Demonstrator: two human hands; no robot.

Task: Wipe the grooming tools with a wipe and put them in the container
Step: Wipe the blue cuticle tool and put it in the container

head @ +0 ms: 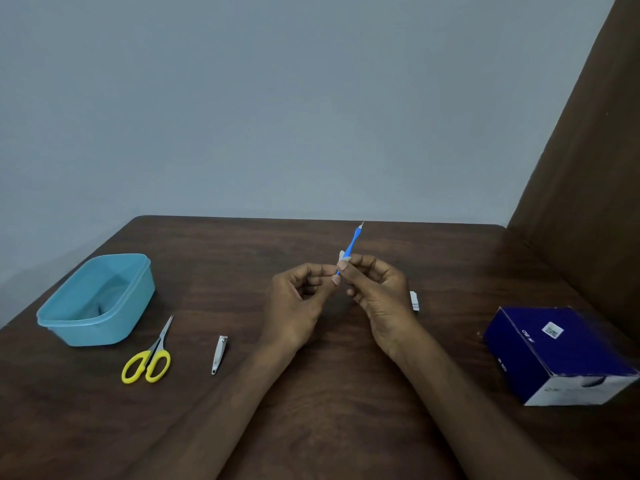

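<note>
Above worktop (346, 393): blue cuticle tool (352, 244), light, stiff, pointed tip
Left hand (298, 299) grip: pinches lower handle
Right hand (377, 292) grip: pinches wipe (343, 255) round shaft

One view only: head-worn, wide-angle, looking forward and down across the bench (346, 410) from the person's seat. Camera sits above and behind the forearms, which enter from the bottom edge and meet near frame centre. Near bench edge is cut off by the bottom of the frame; far edge runs across at about mid-height, so the upper half is wall. Bench corners bow outward, consistent with a wide lens. Left margin takes in the blue container (97, 299), right margin the dark blue box (561, 355), near the right edge. Close range: both hands are large in frame. No second view to compare overlap.
</note>
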